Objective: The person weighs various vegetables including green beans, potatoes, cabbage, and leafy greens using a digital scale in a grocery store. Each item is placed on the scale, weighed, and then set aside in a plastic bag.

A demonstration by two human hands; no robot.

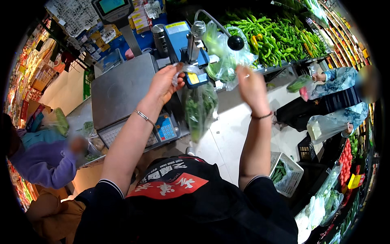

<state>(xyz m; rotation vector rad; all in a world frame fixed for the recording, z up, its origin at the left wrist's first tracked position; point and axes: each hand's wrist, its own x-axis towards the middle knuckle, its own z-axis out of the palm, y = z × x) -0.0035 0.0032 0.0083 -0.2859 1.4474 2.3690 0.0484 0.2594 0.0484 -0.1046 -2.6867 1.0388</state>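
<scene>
My left hand (168, 83) pinches the twisted neck of a clear plastic bag (199, 109) at the front of a blue bag-sealing device (178, 35). Leafy greens fill the bag, which hangs below the device. My right hand (251, 87) is blurred and raised to the right of the device, in front of more bagged green vegetables (224, 68); whether it holds anything is unclear. A lever with a black ball knob (235, 42) extends over those bags. Left of the device stands a weighing scale with a metal platform (122, 88) and a blue keypad (166, 127).
Green peppers (271, 39) are heaped at the upper right. A person (332, 94) holding bags stands at the right, near a white basket (285, 174). Another person (45, 155) in purple is at the left, beside bagged produce (90, 137). A steel flask (160, 39) stands behind the scale.
</scene>
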